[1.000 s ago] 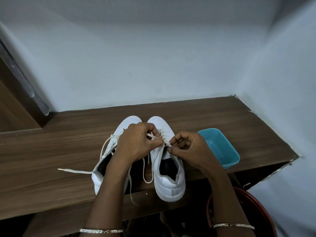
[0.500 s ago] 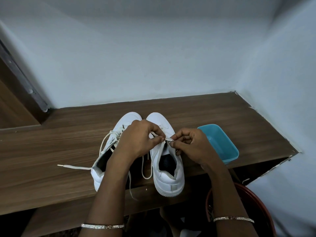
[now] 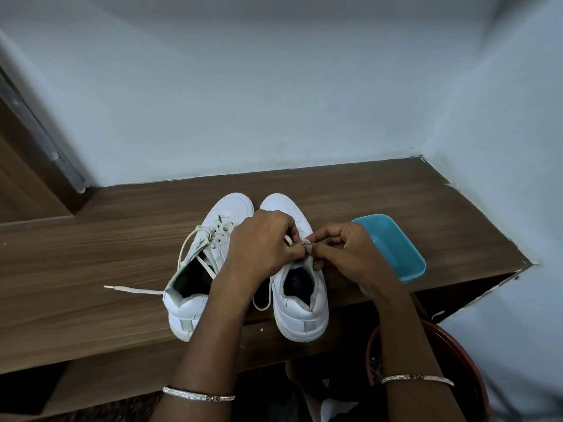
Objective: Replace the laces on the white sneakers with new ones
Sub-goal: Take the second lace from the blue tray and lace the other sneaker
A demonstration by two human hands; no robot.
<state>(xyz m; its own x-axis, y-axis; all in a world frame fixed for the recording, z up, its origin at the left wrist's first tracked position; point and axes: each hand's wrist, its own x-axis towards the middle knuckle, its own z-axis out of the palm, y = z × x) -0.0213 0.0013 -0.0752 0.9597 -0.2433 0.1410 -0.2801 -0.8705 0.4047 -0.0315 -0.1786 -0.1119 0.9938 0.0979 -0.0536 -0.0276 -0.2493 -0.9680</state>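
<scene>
Both left hand [image 3: 265, 242] and right hand [image 3: 344, 254] are pinching a flat white lace [image 3: 306, 240] over the right-side white sneaker [image 3: 301, 312] on a brown wooden shelf [image 3: 91, 269].
Unlacing seems to be going on at the top eyelets; the next move is calling for a steady tug.

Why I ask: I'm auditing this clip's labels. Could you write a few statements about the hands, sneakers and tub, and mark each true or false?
1. The left hand and the right hand both pinch the lace of the right sneaker. True.
2. A blue tub stands left of both sneakers. False: the blue tub stands to their right.
3. A loose lace end lies on the wooden shelf, left of the left sneaker. True.
4. The sneakers' toes point at the person. False: the toes point toward the wall.
</scene>
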